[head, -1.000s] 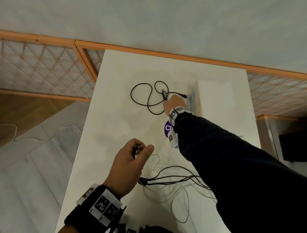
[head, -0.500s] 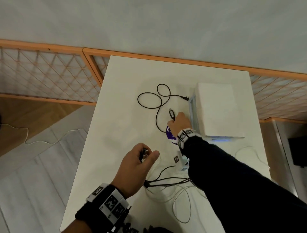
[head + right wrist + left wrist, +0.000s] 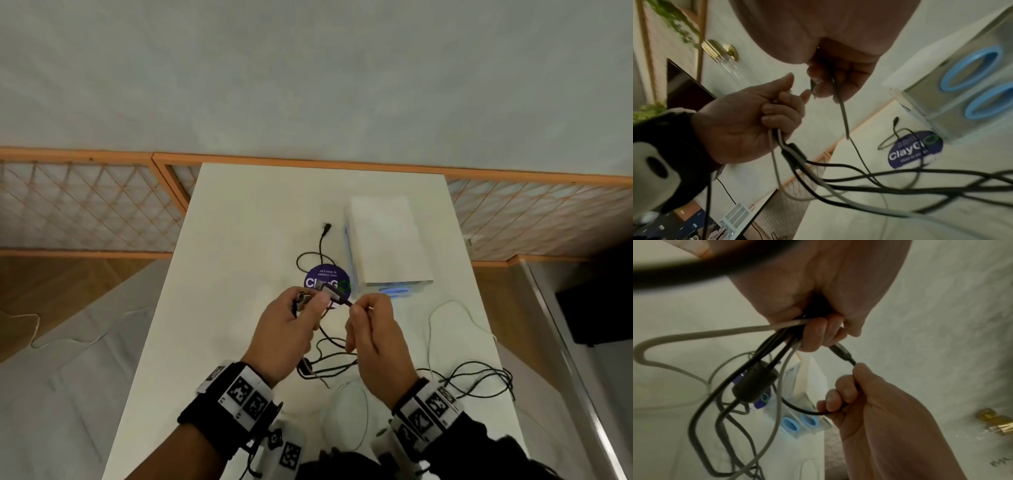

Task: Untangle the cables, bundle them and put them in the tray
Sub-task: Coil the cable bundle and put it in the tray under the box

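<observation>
At the centre of the head view, the left hand (image 3: 284,329) has its fingers curled round a bunch of black and grey cables (image 3: 756,356), several running through a chunky black splitter block (image 3: 754,382) hanging just below the fist. The right hand (image 3: 373,329) pinches a thin black cable (image 3: 840,353) just behind its plug, which touches the left fingers. Loose cable loops trail over the white surface (image 3: 239,240) toward the lower right of the frame. Above the hands sit a round purple sticker (image 3: 327,275) and, beside it, the clear plastic tray (image 3: 387,240) with blue rings.
</observation>
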